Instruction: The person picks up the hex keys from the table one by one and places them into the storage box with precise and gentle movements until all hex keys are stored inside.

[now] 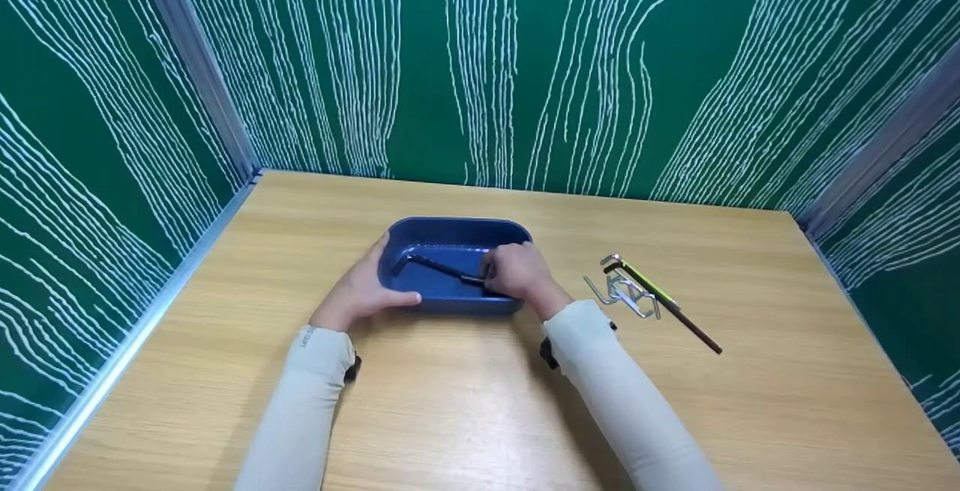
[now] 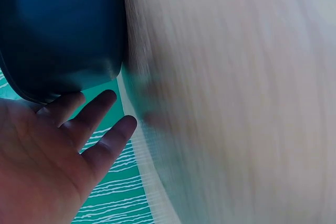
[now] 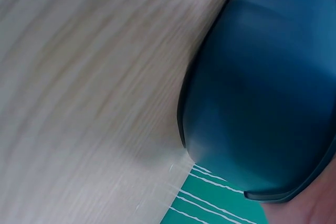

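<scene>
A dark blue rectangular bin [image 1: 420, 305] sits on the table with a black hex key [image 1: 439, 267] inside it. My right hand [image 1: 517, 272] reaches over the bin's right end and grips the long arm of that hex key; the fingertips are hidden. The key's short bent end points toward the bin's left side. My left hand [image 1: 366, 285] rests against the bin's left end, thumb along the front wall. In the left wrist view its fingers [image 2: 100, 109] are spread and fairly straight beside the bin wall. The right wrist view shows mostly the bin's outer wall [image 3: 262, 93].
Right of the bin lies a loose pile of silver hex keys [image 1: 628, 294]. A long brown hex key [image 1: 694, 330] and a yellow-green strip [image 1: 645, 281] lie across it. Green walls [image 1: 420, 64] with white lines enclose the wooden table [image 1: 450, 416].
</scene>
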Demonstrator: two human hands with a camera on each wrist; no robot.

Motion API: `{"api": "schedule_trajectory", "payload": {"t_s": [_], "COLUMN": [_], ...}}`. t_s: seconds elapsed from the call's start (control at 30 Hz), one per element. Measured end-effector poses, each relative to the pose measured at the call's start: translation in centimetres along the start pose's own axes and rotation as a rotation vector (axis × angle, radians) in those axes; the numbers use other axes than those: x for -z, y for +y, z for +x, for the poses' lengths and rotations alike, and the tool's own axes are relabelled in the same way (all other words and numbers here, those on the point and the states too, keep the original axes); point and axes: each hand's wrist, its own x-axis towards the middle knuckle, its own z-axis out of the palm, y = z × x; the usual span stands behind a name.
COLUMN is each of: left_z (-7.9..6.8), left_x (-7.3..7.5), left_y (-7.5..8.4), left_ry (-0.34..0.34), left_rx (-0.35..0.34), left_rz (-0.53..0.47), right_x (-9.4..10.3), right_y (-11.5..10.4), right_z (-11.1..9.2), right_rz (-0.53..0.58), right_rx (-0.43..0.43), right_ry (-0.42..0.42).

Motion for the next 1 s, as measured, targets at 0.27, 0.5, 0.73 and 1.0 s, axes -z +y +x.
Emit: {"api": "schedule_trajectory", "payload": {"t_s": [0.27,0.5,0.73,1.0], "left_z": [0.00,-0.05,-0.09,-0.02], "left_x": [-0.01,-0.10,-0.14,-0.15], "left_y": [-0.03,0.01,-0.09,-0.11], "left_ry": [-0.006,-0.002,0.001,0.004], "left_rx": [0.029,0.022,0.029,0.016], "left_rz": [0.011,0.007,-0.005,-0.030], "right_x": [-0.14,-0.02,-0.09,-0.05], "right_y": [0.11,0.09,0.09,-0.05], "right_z": [0.09,0.00,0.05,-0.06], "right_rz": [0.005,-0.001,-0.028,0.004], "right_rx": [-0.015,-0.003,0.008,-0.014], "right_ry": [-0.006,0.001,0.013,-0.010]}}
